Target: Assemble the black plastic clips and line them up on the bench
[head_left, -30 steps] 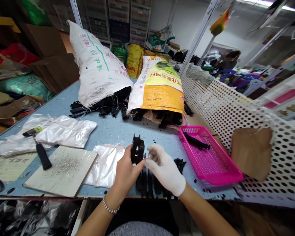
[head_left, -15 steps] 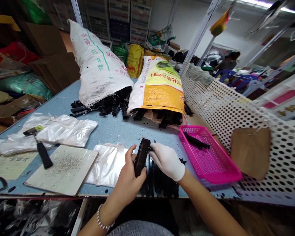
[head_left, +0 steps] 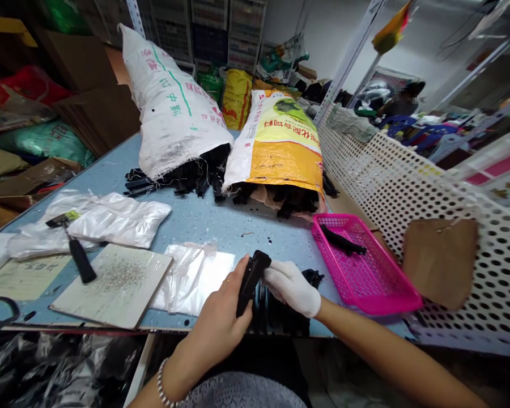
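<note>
My left hand (head_left: 223, 320), bare with a bead bracelet at the wrist, is closed around a black plastic part (head_left: 251, 277) held on edge above the table's near edge. My right hand (head_left: 289, 286), in a white glove, grips the top end of the same part from the right. Under both hands lies a row of similar black parts (head_left: 280, 320) stacked side by side on the blue table (head_left: 204, 224).
A pink basket (head_left: 365, 283) with one black piece stands to the right, beside a white perforated panel (head_left: 408, 187). Two sacks (head_left: 276, 141) spill black parts at the back. Plastic bags (head_left: 119, 218), a hammer (head_left: 79, 255) and a board (head_left: 114, 283) lie to the left.
The black part has been turned from upright and face-on to edge-on and lowered toward the stacked row. Both hands came down and nearer the table edge with it.
</note>
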Demonstrator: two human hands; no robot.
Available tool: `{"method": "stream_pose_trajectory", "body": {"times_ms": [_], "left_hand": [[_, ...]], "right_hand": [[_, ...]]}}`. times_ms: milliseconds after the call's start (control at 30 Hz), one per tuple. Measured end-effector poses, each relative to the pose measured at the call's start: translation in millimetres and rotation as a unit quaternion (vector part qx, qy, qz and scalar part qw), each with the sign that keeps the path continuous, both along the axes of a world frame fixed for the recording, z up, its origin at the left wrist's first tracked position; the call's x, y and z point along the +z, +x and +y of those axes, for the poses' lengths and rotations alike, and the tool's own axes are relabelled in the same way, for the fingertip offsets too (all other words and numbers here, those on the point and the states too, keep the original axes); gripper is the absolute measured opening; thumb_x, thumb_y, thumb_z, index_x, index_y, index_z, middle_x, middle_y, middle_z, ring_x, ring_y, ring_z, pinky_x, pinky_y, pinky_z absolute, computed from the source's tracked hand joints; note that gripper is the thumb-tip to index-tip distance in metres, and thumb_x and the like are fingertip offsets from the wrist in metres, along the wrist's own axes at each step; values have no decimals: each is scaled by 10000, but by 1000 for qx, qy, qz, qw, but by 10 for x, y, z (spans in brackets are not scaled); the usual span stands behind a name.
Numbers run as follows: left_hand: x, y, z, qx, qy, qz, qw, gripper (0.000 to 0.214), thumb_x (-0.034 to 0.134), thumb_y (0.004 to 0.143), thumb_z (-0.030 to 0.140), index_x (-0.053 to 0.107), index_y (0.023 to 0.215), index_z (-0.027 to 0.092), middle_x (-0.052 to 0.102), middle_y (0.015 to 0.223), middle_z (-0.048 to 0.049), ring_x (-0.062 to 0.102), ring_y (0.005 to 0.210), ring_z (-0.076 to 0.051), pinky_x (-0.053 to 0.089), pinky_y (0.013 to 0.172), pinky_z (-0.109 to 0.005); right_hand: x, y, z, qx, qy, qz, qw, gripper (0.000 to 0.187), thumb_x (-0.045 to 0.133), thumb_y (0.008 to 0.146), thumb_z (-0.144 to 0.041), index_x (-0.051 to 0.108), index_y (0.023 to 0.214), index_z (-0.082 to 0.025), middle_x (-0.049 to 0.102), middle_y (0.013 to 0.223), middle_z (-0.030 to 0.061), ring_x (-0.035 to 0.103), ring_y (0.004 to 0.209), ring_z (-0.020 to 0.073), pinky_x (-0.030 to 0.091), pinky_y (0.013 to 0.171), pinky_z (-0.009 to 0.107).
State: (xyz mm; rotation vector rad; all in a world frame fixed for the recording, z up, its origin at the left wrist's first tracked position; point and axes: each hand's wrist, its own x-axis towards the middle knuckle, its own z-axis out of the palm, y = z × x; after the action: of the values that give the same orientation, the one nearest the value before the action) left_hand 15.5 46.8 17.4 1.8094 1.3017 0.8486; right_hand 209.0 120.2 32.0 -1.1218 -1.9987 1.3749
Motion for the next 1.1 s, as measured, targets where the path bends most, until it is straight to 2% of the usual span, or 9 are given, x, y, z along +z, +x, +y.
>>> {"method": "stream_pose_trajectory", "body": {"times_ms": [100,167,300,433,533,700,833,1000,1100], "left_hand": [[-39,-12,45,3,-14,-24,1000,754,507,916,215,128,1559,319,370,1556,-110,445,1370,-316,397,1102,-505],[-92,-27,125,27,-57,-90,994,727,556,915,296,190,1542,301,484,1460,-130,551,1262,-318,465,1029,-485],[-189,-66,316,157,-110,-215,958,616,546,921,483,350,1455,247,584,1318,-114,591,1186,-285,470,1009,-433],[-238,-21,357,188,-81,-221,953,571,531,925,508,415,1421,250,503,1425,-97,464,1329,-282,325,1136,-441],[-351,58,290,214,-69,-216,950,591,532,927,502,386,1438,245,472,1453,-108,429,1363,-283,301,1151,-448],[-759,22,190,203,-61,-154,965,607,555,913,479,394,1442,231,461,1468,-130,382,1400,-296,235,1180,-487],[-1057,59,188,199,-119,-136,963,702,517,931,472,243,1522,210,321,1570,-159,304,1455,-301,196,1195,-509],[-1144,354,320,196,-110,-227,947,603,526,932,454,367,1456,203,373,1549,-136,300,1458,-267,170,1215,-470],[-1022,384,370,211,-187,-384,879,562,604,885,467,464,1359,200,557,1370,-139,528,1279,-281,366,1117,-482]], "right_hand": [[-58,-87,-37,-63,-228,118,964,305,384,942,-460,407,746,-227,311,551,-91,171,392,67,213,366,200],[-33,-117,-44,-53,-251,106,961,370,323,965,-507,436,756,-224,273,510,-102,198,369,76,240,365,203],[57,-172,-175,53,13,-113,992,369,426,963,-522,555,833,-201,524,621,-23,511,534,133,415,559,252],[-30,-324,-398,121,238,-318,910,346,448,982,-471,601,863,-184,661,792,65,636,690,211,412,615,279],[-170,-395,-477,110,224,-352,902,355,368,1023,-395,610,873,-183,670,757,53,646,660,193,403,604,267],[-346,17,-530,-11,135,-258,957,301,359,1037,-337,627,976,-214,693,917,30,666,857,174,476,770,273],[-632,650,-541,-272,133,-360,883,407,471,976,-387,534,1282,-127,588,1274,202,577,1167,320,451,968,480],[-980,997,-350,-242,152,-372,883,462,466,958,-295,486,1361,-70,497,1411,232,432,1355,329,368,1101,505],[-827,905,-304,-242,182,-340,890,428,526,925,-303,549,1304,-107,545,1362,211,430,1353,336,346,1115,547]]}}
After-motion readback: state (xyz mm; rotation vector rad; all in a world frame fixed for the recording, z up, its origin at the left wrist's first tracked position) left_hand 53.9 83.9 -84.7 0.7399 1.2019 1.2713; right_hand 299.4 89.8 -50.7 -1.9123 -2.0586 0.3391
